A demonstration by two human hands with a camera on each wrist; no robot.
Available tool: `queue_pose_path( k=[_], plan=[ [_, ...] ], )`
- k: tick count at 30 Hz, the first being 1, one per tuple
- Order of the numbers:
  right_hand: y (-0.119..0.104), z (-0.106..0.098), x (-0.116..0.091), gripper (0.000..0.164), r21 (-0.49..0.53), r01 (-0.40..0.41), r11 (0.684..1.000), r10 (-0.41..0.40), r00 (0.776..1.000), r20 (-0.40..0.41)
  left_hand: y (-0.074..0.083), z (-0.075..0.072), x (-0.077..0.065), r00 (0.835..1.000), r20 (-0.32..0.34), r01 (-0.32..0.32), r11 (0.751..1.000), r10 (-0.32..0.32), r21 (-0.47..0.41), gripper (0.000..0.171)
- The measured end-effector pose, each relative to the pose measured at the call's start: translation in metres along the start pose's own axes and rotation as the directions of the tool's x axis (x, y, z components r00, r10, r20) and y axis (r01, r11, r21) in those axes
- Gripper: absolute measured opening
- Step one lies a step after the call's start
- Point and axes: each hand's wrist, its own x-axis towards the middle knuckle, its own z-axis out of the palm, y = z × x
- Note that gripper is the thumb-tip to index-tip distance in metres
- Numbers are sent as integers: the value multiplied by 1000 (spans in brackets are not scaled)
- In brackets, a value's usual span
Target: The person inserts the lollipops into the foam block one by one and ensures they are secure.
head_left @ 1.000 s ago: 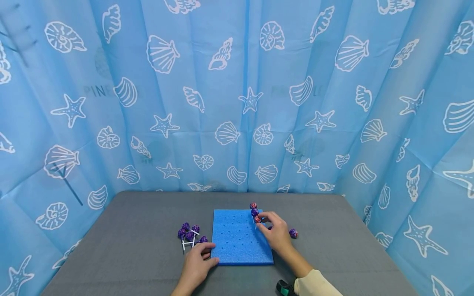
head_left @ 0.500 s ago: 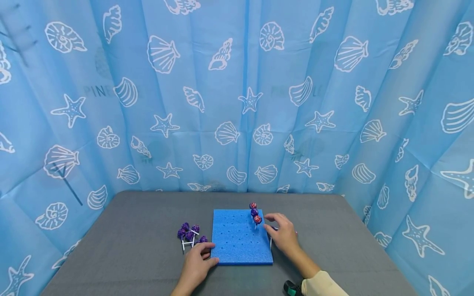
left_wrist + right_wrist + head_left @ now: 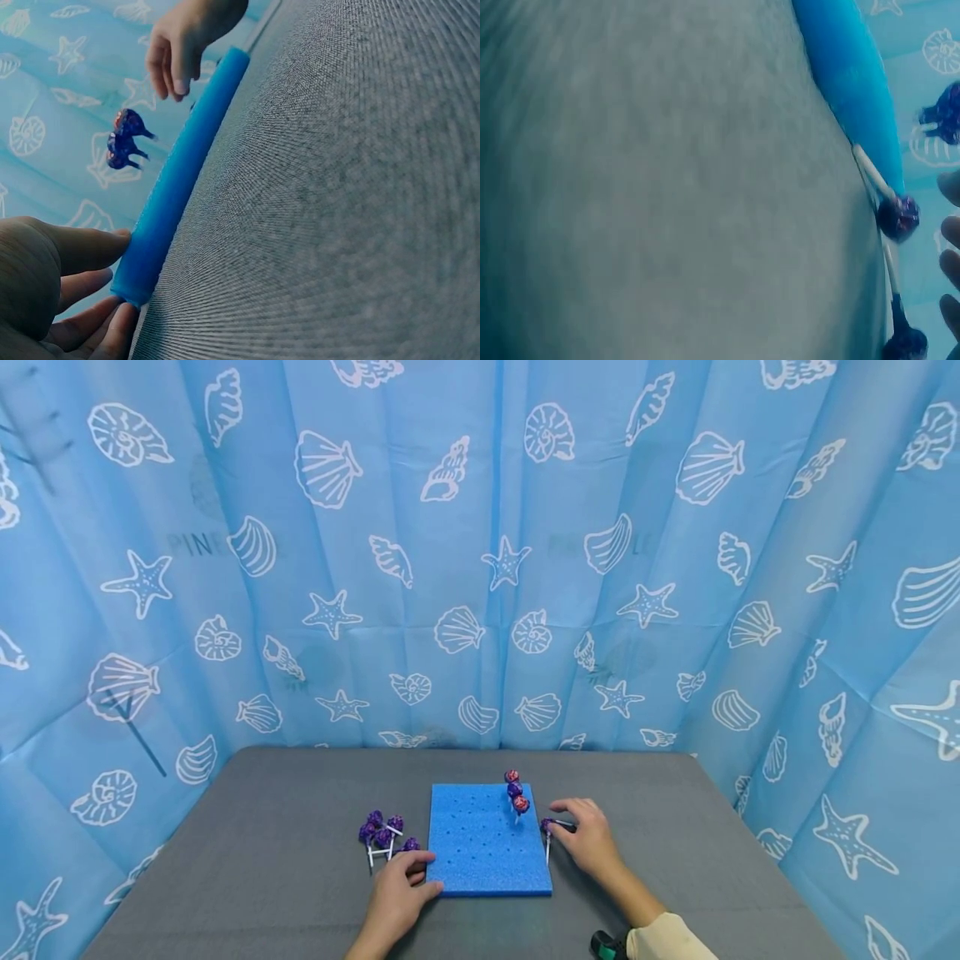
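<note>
Starting from the left, there's a light blue curtain with white shells and starfish (image 3: pixel 330 568) hanging behind a table covered in grey fabric (image 3: pixel 300 835), and both run right across the view. On the left of the table is a messy little pile of purple-wrapped round lollipops on white sticks (image 3: pixel 383 837), some of the sticks crossing each other, with the nearest one just past the fingers of the left hand (image 3: pixel 397 893). That hand is pinching the near left corner of a flat, square, bright blue foam board dotted with small holes (image 3: pixel 483 860); the left wrist view has the thumb on one face and the fingers tucked round the corner. Along the board's far right side, three lollipops in red and purple wrappers (image 3: pixel 515 789) are standing in a row, sticks down. Just off the right edge lie at least two loose purple lollipops (image 3: pixel 898 217), one with its stick lying alongside the board. The right hand (image 3: pixel 592 839) is right over by these, thumb and fingers spread apart with a gap between; can't tell if it's touching a stick. Further right you get a black wristband with a green patch (image 3: pixel 603 945) and a cream sleeve (image 3: pixel 667 937).
</note>
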Motion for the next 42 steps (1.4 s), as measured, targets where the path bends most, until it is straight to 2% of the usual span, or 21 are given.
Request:
queue_pose_path(
  k=[4,10,17,24,30,39,42],
  plan=[
    [4,-7,-2,34,-7,1,1000,-1,998,56,0,0,0,1000,6,12,1000,-12,9,38],
    [13,-15,-5,37,-50,-48,998,54,990,133,0,-1,1,1000,15,5,1000,-5,9,38],
    [21,-24,-5,40,-67,-105,992,118,965,236,1,-1,1,999,21,27,1000,-27,6,38],
    [30,-33,-4,43,-96,-113,989,138,937,319,3,-1,0,999,19,37,999,-37,12,38],
    [35,-40,-5,45,-99,-129,987,156,923,352,4,-2,0,999,18,34,999,-34,12,38],
    [42,-47,-7,42,-140,-135,981,175,928,330,1,-1,0,1000,16,20,1000,-20,9,38],
    [43,-48,-7,40,-154,-156,976,199,923,329,1,-1,0,1000,15,16,1000,-16,8,38]
  ],
)
